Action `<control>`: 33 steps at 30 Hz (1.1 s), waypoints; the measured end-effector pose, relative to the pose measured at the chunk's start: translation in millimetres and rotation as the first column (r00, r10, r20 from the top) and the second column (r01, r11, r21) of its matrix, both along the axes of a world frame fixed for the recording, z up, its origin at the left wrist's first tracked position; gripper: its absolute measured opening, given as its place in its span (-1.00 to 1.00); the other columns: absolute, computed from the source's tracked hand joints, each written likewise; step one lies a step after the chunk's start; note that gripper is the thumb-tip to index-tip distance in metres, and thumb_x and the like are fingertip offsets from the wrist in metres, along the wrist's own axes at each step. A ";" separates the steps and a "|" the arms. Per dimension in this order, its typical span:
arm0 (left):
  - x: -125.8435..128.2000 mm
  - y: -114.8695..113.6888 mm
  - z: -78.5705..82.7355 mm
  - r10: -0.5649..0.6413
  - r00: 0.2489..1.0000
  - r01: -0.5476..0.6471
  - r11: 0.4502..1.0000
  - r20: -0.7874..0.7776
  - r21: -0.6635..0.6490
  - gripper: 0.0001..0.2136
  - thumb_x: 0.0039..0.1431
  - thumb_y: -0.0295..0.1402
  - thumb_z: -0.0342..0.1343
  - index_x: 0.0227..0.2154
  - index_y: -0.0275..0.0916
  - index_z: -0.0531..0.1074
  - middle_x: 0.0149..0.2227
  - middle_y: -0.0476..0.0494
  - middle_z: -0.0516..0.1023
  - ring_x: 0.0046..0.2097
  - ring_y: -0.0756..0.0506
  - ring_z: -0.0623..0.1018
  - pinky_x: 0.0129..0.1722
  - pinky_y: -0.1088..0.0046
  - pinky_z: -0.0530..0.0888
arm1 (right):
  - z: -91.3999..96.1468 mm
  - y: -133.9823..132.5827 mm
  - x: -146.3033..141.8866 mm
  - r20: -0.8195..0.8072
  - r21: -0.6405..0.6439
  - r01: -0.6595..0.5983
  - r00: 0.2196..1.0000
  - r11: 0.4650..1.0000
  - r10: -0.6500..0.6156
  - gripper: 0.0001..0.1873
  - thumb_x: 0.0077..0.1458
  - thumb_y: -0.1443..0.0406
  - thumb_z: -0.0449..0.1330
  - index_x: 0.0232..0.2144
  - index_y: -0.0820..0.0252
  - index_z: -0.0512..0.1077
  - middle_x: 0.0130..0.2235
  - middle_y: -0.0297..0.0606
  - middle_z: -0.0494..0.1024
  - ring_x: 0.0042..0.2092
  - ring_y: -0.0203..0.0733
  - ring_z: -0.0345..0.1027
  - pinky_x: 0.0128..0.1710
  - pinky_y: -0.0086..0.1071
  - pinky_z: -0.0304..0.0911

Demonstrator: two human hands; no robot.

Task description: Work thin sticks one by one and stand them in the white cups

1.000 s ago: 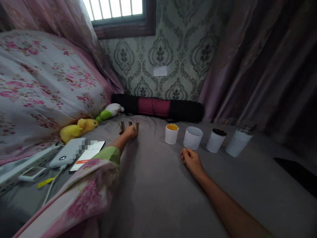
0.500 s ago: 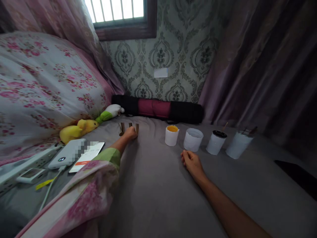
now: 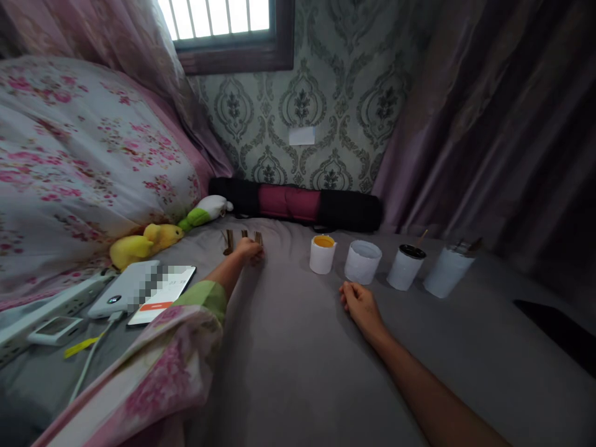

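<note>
My left hand (image 3: 250,249) reaches out over the grey sheet at a row of three small upright brown pieces. They look like short bundles, one at the left (image 3: 229,241), one in the middle (image 3: 244,234) and one at the right (image 3: 258,237). Its fingers are curled low in front of the right piece; what they hold, if anything, is hidden. My right hand (image 3: 361,307) rests on the sheet with fingers folded, nothing visible in it. Just behind it stands a white cup (image 3: 363,264). To that cup's left is a white cup with orange-yellow contents (image 3: 322,256).
Farther right stand a white cup with dark contents and a thin stick (image 3: 406,268) and a tilted-looking white cup (image 3: 447,273). Along the wall lies a black and maroon roll bag (image 3: 291,203). At left are a phone (image 3: 162,295), power bank (image 3: 123,292), power strip (image 3: 56,310) and yellow plush toy (image 3: 139,245).
My left hand has shifted slightly to the right and forward of the right brown piece, showing more of it. My right hand and the cups stay where they were.
</note>
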State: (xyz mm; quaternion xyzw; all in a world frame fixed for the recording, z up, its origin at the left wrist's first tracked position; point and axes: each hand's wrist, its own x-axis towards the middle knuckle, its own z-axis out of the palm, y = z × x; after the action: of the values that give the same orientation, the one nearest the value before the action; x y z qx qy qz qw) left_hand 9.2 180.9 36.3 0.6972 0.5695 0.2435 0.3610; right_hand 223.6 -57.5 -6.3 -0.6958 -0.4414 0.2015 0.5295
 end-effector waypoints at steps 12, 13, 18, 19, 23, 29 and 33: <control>30.6 -17.6 -20.1 0.247 0.719 -0.025 0.943 0.649 -0.331 -0.92 0.02 -0.59 0.00 -0.51 -0.33 0.28 -0.47 -0.15 0.44 -0.34 0.01 0.50 -0.33 0.55 0.48 | 0.3 -0.5 0.3 0.024 -0.002 -0.004 1.000 1.000 0.004 -0.60 0.03 0.04 -0.08 -0.50 0.24 0.33 -0.62 -0.34 0.33 -0.62 -0.34 0.16 -0.64 -0.49 0.02; 32.6 -21.1 -20.8 0.256 0.694 -0.012 0.939 0.673 -0.344 -0.92 0.02 -0.60 0.00 -0.51 -0.33 0.29 -0.46 -0.15 0.44 -0.33 0.01 0.50 -0.32 0.55 0.48 | 0.1 -0.5 0.2 0.026 -0.002 -0.003 1.000 1.000 0.003 -0.60 0.03 0.04 -0.08 -0.50 0.23 0.34 -0.62 -0.34 0.34 -0.61 -0.34 0.17 -0.64 -0.49 0.02; 41.8 -37.9 -21.3 0.289 0.596 0.049 0.918 0.749 -0.393 -0.85 0.02 -0.66 -0.03 -0.54 -0.32 0.30 -0.37 -0.15 0.44 -0.32 0.07 0.48 -0.28 0.63 0.46 | -0.7 -0.1 0.2 0.032 0.000 0.003 0.999 1.000 -0.003 -0.60 0.02 0.05 -0.08 -0.51 0.23 0.34 -0.63 -0.34 0.33 -0.63 -0.35 0.15 -0.65 -0.49 0.01; 43.4 -40.7 -21.1 0.295 0.582 0.059 0.914 0.758 -0.401 -0.84 0.02 -0.67 -0.04 -0.54 -0.33 0.31 -0.37 -0.14 0.44 -0.33 0.08 0.48 -0.29 0.64 0.46 | -0.6 -0.1 0.2 0.030 0.003 -0.002 1.000 1.000 0.002 -0.61 0.02 0.05 -0.08 -0.51 0.23 0.34 -0.62 -0.34 0.33 -0.63 -0.35 0.15 -0.65 -0.49 0.02; 49.1 -50.5 -20.7 0.305 0.540 0.110 0.898 0.784 -0.426 -0.83 0.01 -0.71 -0.07 -0.52 -0.36 0.33 -0.43 -0.12 0.42 -0.40 0.12 0.46 -0.33 0.68 0.45 | 1.5 -0.8 -0.4 0.018 -0.004 -0.010 1.000 1.000 0.010 -0.62 0.03 0.07 -0.08 -0.50 0.24 0.33 -0.61 -0.33 0.33 -0.62 -0.35 0.17 -0.63 -0.49 0.04; 57.4 -67.4 -24.3 0.281 0.510 0.201 0.880 0.813 -0.431 -0.86 0.04 -0.65 -0.07 -0.47 -0.39 0.36 -0.51 -0.07 0.39 -0.55 0.15 0.38 -0.53 0.69 0.39 | 2.5 -1.5 -0.9 0.005 0.004 -0.022 1.000 1.000 0.022 -0.61 0.03 0.05 -0.08 -0.50 0.24 0.33 -0.61 -0.33 0.33 -0.62 -0.35 0.16 -0.63 -0.49 0.04; 61.9 -82.6 -25.7 0.255 0.499 0.251 0.873 0.829 -0.419 -0.86 0.07 -0.61 -0.09 -0.46 -0.38 0.35 -0.56 -0.04 0.36 -0.59 0.15 0.35 -0.62 0.68 0.32 | 0.8 -1.9 -0.3 0.002 0.008 -0.028 1.000 1.000 0.028 -0.60 0.03 0.04 -0.08 -0.49 0.24 0.33 -0.61 -0.33 0.32 -0.62 -0.36 0.15 -0.64 -0.50 0.03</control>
State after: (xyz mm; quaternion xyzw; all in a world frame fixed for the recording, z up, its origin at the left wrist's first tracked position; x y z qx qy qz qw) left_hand 71.2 98.4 10.7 0.3636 0.3530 0.4075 0.7597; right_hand 223.3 -59.4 -5.5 -0.6876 -0.4522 0.2065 0.5292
